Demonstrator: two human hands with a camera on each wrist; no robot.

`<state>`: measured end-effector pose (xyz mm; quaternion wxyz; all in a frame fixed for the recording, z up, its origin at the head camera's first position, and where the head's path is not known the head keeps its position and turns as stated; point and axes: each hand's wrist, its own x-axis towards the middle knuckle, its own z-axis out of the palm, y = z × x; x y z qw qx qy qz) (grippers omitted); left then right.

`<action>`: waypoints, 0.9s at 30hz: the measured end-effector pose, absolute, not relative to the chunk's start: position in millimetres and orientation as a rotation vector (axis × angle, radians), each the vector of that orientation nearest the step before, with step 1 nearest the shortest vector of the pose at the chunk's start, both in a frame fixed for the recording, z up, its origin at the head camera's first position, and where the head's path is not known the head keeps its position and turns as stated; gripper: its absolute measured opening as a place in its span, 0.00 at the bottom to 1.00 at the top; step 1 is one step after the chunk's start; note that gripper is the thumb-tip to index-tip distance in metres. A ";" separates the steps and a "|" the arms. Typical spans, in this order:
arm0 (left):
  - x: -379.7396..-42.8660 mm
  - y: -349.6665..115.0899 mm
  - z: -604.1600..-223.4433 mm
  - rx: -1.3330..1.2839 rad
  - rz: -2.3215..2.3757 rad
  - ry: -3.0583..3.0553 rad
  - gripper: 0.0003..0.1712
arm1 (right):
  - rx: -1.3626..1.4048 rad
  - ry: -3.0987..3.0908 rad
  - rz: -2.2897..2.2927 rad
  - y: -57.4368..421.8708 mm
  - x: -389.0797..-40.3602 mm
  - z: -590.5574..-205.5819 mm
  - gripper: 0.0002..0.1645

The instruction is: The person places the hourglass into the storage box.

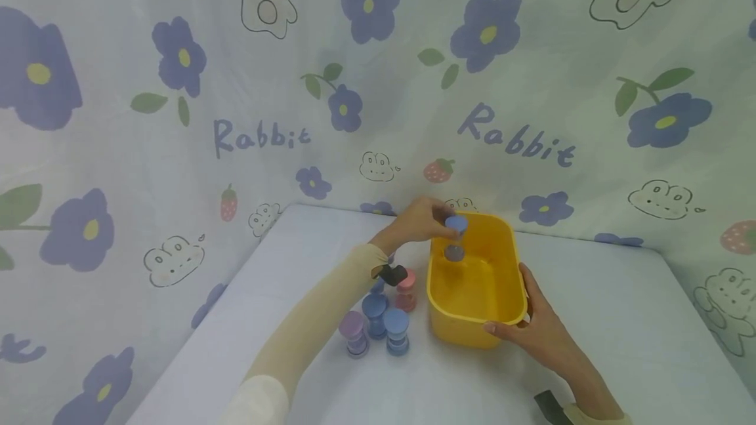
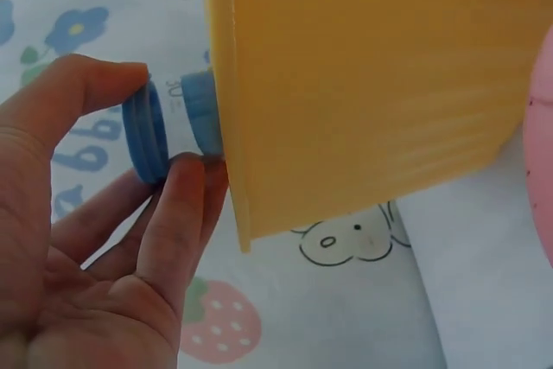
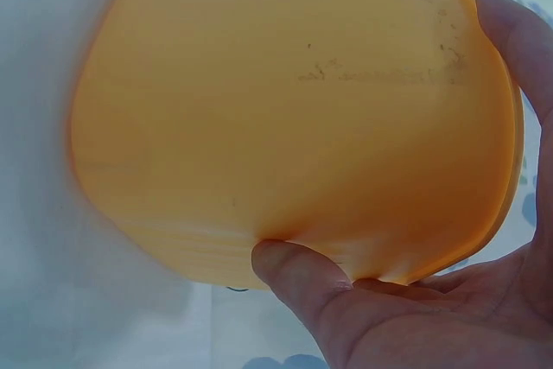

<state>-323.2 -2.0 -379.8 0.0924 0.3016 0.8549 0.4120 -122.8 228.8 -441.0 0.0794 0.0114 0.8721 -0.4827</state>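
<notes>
My left hand [image 1: 422, 220] pinches a blue sand timer [image 1: 456, 223] by its top cap, over the far left side of a yellow plastic bin [image 1: 477, 332]. In the left wrist view, thumb and fingers are at the timer's blue cap [image 2: 145, 136]; its other end is partly hidden behind the bin's rim. My right hand [image 1: 543, 330] grips the bin's near right corner, with the thumb at the near side and fingers along the right side. The right wrist view shows that hand [image 3: 415, 317] against the bin's outer wall [image 3: 259, 127].
Left of the bin, a cluster of sand timers stands on the white table [image 1: 602, 294]: a purple one [image 1: 353, 326], a pink one [image 1: 405, 287] and several blue ones [image 1: 397, 326]. My left forearm passes over part of the cluster. A patterned cloth [image 1: 401, 84] hangs behind the table.
</notes>
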 end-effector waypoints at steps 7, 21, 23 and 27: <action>-327.0 1.6 -384.3 0.962 1.059 2.582 0.24 | 0.006 2.616 -1.459 229.1 -122.7 -440.7 0.78; -326.5 11.8 -382.0 1.058 0.770 2.652 0.28 | 0.014 2.615 -1.463 228.9 -122.5 -441.1 0.78; -326.8 12.1 -382.5 1.080 0.744 2.662 0.28 | 0.006 2.622 -1.461 229.0 -122.7 -441.4 0.78; -328.1 13.7 -383.8 1.116 0.695 2.673 0.26 | -0.019 2.637 -1.472 229.9 -122.1 -441.7 0.77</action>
